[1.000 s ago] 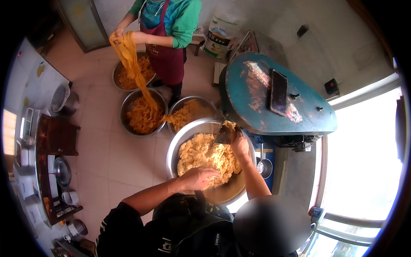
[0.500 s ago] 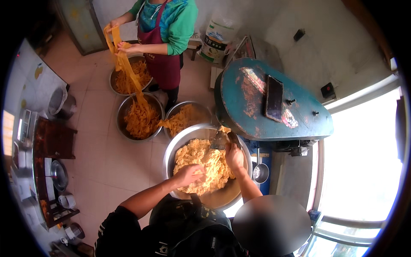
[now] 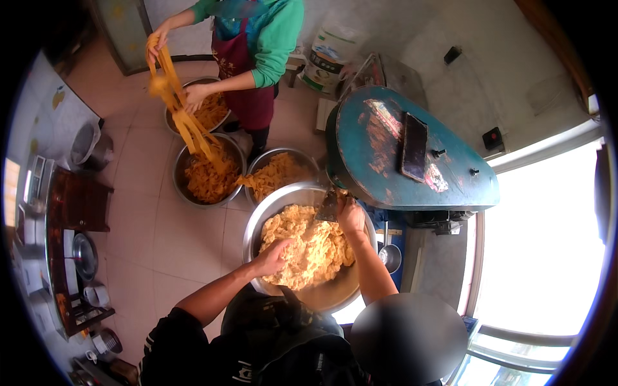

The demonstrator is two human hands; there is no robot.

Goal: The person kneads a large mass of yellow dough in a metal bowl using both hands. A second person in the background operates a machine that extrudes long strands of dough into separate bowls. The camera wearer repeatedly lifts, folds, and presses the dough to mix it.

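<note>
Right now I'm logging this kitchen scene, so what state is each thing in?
Big steel basin: about half full of pale yellow dough pieces.
Left hand: resting on the dough pieces, fingers curled.
Right hand: at the basin's far rim, beside a metal scraper.
Three smaller bowls: holding orange strips.
Co-worker's hands: lifting long orange strips.
Blue machine: dark flat object on top.
</note>
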